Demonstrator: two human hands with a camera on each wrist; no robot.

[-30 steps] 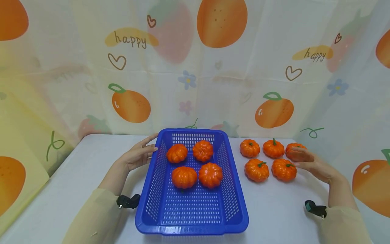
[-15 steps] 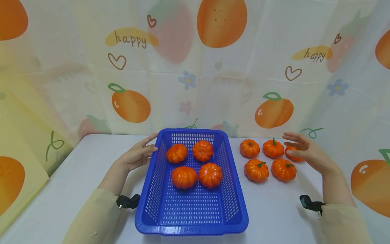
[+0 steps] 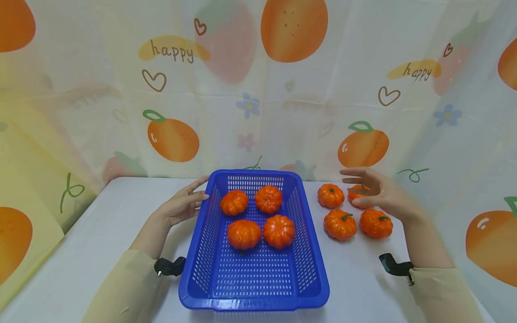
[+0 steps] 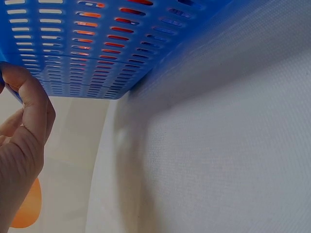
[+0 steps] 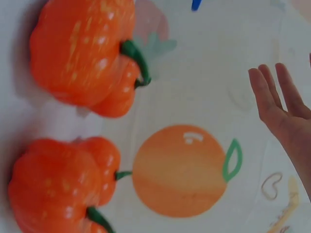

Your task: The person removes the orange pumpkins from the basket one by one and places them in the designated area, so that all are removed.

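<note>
A blue plastic basket [image 3: 253, 303] holds several small orange pumpkins [image 3: 244, 234]. My left hand [image 3: 181, 207] grips its left rim, thumb on the rim; the left wrist view shows a bent finger at the slotted basket wall [image 4: 104, 63]. To the right of the basket, more pumpkins with green stems stand in two rows. My right hand [image 3: 377, 193] hovers at the back-row pumpkin [image 3: 355, 196], partly covering it, fingers spread and nothing held. The back row's right end is hidden behind this hand. In the right wrist view, straight fingers stand apart from two pumpkins [image 5: 58, 179].
A white-covered table [image 3: 109, 233] lies under everything. Behind it hangs a fruit-print curtain [image 3: 258, 130]. A black wrist camera [image 3: 393, 265] sits at the right cuff, and another black camera [image 3: 170, 267] at the left cuff.
My right hand rises off the back row's right-end pumpkin and moves left to the pumpkin beside it. The left hand and basket stay put.
</note>
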